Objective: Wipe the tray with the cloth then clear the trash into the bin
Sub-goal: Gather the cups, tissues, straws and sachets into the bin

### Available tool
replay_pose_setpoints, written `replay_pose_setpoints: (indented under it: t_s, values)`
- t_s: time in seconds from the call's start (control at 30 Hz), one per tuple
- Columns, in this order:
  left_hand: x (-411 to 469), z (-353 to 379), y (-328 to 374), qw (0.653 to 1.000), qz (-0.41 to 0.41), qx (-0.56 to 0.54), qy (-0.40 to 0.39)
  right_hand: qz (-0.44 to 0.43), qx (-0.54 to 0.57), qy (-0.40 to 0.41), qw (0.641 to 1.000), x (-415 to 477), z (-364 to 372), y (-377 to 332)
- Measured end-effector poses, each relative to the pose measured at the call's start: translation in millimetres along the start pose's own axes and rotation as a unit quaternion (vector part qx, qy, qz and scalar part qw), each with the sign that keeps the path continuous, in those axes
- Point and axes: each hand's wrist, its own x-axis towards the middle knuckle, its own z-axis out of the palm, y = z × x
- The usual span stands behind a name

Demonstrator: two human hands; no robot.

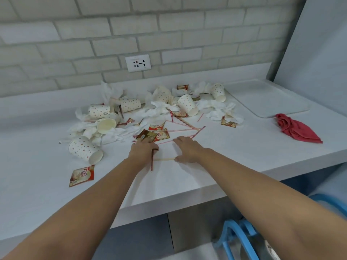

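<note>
Clearing the trash: both hands work at the near edge of the litter.

The heap of dotted paper cups, crumpled white napkins, sachets and striped straws [150, 117] sprawls mid-surface. The left hand [143, 150] has its grip closed on a red-striped straw [152, 159]; the right hand [187, 149] lies open-fingered, thumb at a pale stir stick [165, 159]. Next, probably gather and carry right, down to the blue-rimmed bin [244, 239] below the surface's front edge. The white rectangular tray [266, 98] and crumpled red cloth [294, 128] lie far right; bare white surface [234, 147] between.
</note>
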Motion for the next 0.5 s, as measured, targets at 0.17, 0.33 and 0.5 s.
replay_pose_setpoints:
  t_s: [0.17,0.33,0.5]
  values:
    - [6,-1,-17,0.998,0.053,-0.022,0.013,0.004,-0.047,-0.013,0.999,26,1,-9]
    - [7,-5,-24,0.991,0.128,-0.035,-0.022,-0.003,-0.1,-0.002,0.995,39,-1,-11]
    - [8,-4,-24,0.98,0.192,0.036,-0.047,-0.041,-0.113,0.025,0.992,38,-6,-15]
